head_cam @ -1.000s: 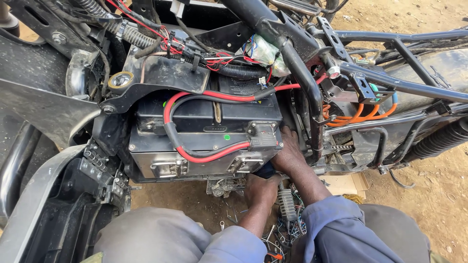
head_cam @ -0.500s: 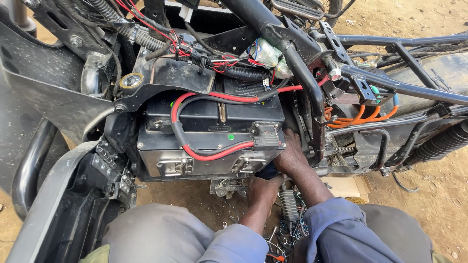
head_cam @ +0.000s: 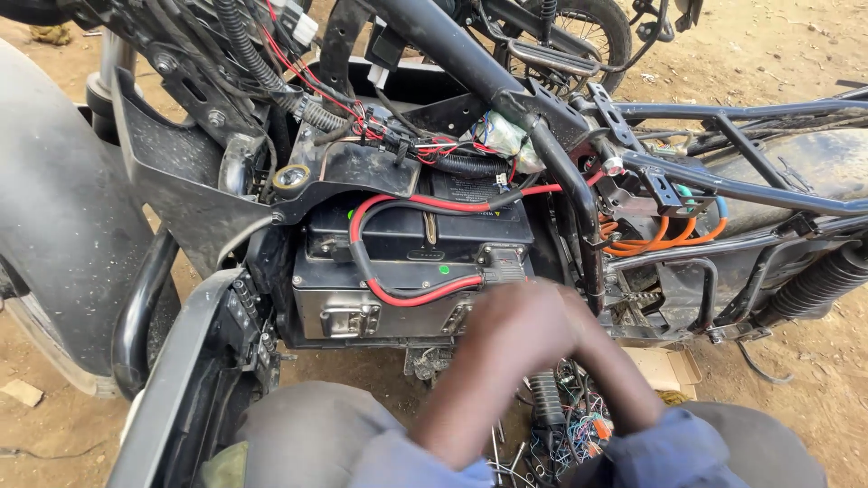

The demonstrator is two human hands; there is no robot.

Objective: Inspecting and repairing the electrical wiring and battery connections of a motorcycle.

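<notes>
Ground: bare sandy dirt (head_cam: 796,54), outdoors, motorcycle frame (head_cam: 506,72) at 12 o'clock | Holder: battery box (head_cam: 407,271) in the frame cradle, red cable (head_cam: 407,294) looped over its face | My left hand (head_cam: 506,330) and right hand (head_cam: 579,321) overlap at the box's 5 o'clock corner, blurred; grip: cannot tell

red cable (head_cam: 411,294) and frame tube (head_cam: 565,194) across the battery box (head_cam: 398,271); open ground beneath
</notes>
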